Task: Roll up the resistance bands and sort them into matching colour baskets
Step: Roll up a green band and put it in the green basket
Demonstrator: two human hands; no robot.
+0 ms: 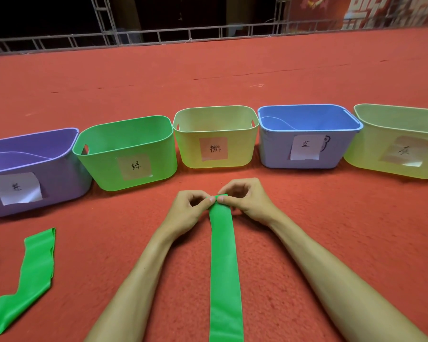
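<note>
The green resistance band [224, 262] lies flat on the red carpet [331, 218], running straight away from us. We should keep its edges square and the first turns tight. At its far end our left hand [187, 211] and right hand [248, 202] both pinch the starting fold, fingers curled. The green basket [104, 169] stands just beyond, leftward.

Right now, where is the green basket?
In the head view the green basket sits on the red carpet, second from the left in the row, between the purple basket and a pale yellow basket.
</note>
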